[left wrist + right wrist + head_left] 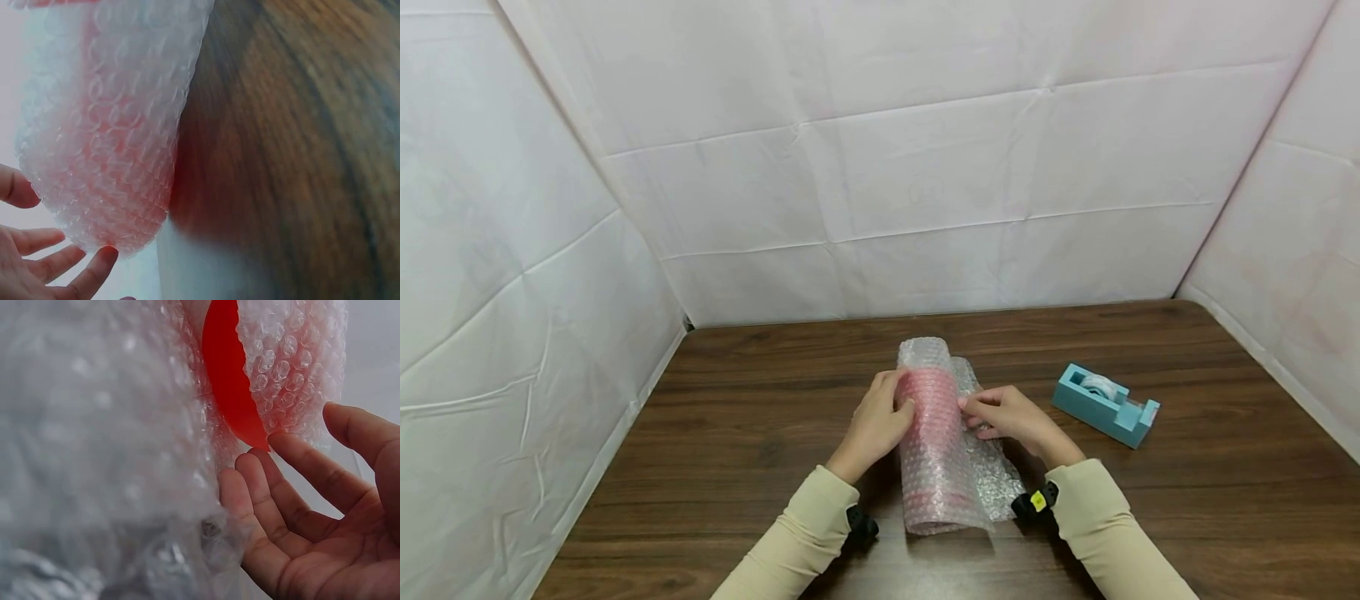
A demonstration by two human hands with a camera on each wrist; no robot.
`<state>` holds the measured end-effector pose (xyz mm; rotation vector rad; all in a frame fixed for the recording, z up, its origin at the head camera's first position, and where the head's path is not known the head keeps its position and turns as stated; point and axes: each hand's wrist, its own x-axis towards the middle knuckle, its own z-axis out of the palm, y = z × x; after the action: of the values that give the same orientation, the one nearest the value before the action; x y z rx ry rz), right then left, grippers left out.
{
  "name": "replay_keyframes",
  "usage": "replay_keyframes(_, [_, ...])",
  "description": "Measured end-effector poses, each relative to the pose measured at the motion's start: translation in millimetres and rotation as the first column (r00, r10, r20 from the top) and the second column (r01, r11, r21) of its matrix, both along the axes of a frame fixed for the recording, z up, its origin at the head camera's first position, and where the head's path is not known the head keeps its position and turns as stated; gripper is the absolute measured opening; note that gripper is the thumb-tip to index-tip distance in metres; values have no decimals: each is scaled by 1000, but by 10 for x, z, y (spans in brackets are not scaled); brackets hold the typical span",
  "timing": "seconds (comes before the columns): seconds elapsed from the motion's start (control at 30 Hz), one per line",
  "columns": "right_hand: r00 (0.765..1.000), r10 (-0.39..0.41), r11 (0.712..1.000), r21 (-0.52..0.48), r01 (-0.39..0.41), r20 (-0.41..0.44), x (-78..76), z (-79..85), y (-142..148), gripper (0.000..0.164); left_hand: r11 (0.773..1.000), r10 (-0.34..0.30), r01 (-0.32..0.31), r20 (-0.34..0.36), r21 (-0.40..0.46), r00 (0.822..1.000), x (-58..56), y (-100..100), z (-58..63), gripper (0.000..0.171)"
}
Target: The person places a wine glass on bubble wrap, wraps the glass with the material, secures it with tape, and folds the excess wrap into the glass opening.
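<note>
A red object (228, 375) lies inside a roll of bubble wrap (932, 450); most of it shows only as pink through the bubbles. My left hand (880, 421) rests against the roll's left side. In the left wrist view its fingers (94, 272) are spread and fairly straight, with fingertips at the wrap. On the other side, my right hand (1003, 417) touches the roll where the loose flap of bubble wrap (992, 475) spreads to the right. Its index fingertip meets the wrap's edge beside the bare red surface, and its thumb stands apart.
A light blue tape dispenser (1105, 404) with a roll of clear tape stands on the dark wooden table (760, 442), right of the wrap. White sheet walls (925, 167) enclose the table at the back and both sides.
</note>
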<state>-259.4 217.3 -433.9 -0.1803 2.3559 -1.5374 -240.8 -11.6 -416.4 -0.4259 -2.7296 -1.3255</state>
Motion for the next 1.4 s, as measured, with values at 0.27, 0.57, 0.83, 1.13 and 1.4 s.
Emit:
replay_keyframes(0.27, [1000,11,1000,10,-11,-1,13,-10,5,49,1000,3,-3,-7,12,1000,-1,24,-8,52])
replay_keyframes(0.57, [999,41,999,11,-41,-11,13,-32,36,45,1000,9,-9,-14,12,1000,6,62,0,49])
replay_keyframes(0.83, [997,60,996,72,-57,-38,21,-22,41,44,999,25,-25,27,25,999,-7,80,-18,53])
replay_keyframes(1.13, [996,76,987,148,-69,-39,9,-21,44,44,998,3,-7,68,57,998,-6,101,-21,63])
replay_keyframes(1.4, [995,87,981,180,-76,-52,6,-17,29,35,997,0,-7,101,77,995,2,133,-10,66])
